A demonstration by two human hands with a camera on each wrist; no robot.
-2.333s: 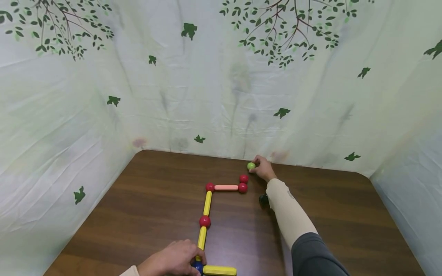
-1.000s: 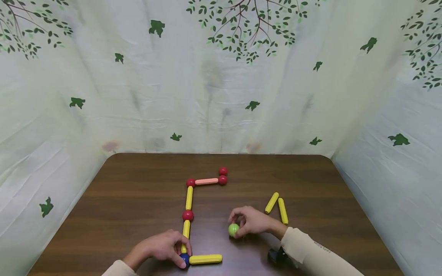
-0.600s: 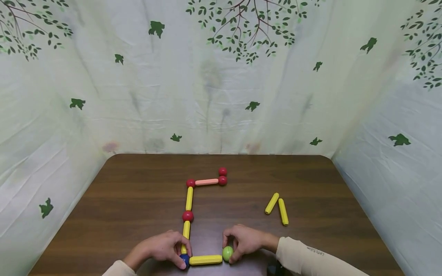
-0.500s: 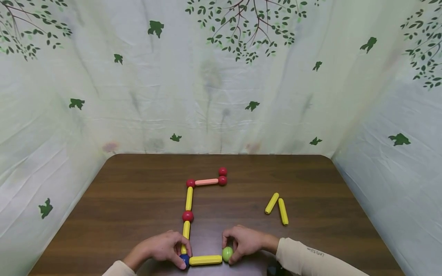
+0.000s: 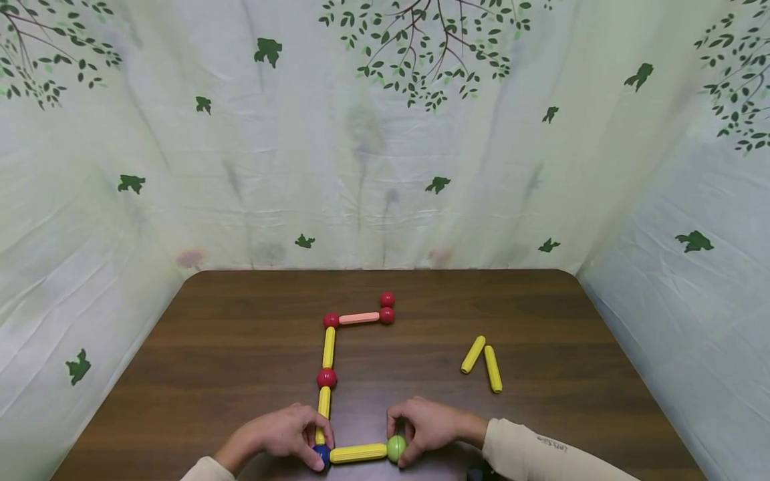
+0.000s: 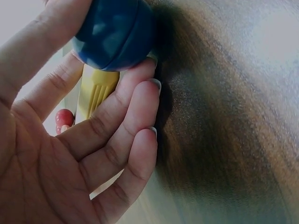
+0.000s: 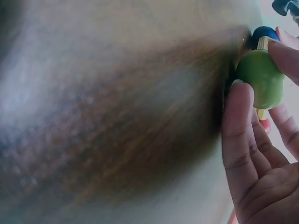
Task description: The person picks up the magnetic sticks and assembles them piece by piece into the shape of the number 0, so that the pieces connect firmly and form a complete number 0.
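Observation:
My left hand (image 5: 283, 433) pinches a blue ball (image 5: 322, 455) between thumb and fingers at the corner of a chain of sticks and balls. A yellow stick (image 5: 358, 453) runs right from it to a green ball (image 5: 396, 449), which my right hand (image 5: 430, 425) pinches; stick and ball meet end on. From the blue ball another yellow stick (image 5: 323, 407) leads away to a red ball (image 5: 327, 378). Beyond it come a further yellow stick (image 5: 329, 347), a red ball (image 5: 331, 321), a pink stick (image 5: 359, 318) and two touching red balls (image 5: 387, 315).
Two loose yellow sticks (image 5: 473, 355) lie on the brown wooden table (image 5: 559, 347) to the right. A pale sheet with printed leaves (image 5: 385, 153) hangs behind the table and along both sides. Something dark shows under the right sleeve (image 5: 541, 451).
My right hand has brought the green ball from the far side of the table to the free end of the near yellow stick. My left hand keeps holding the blue ball.

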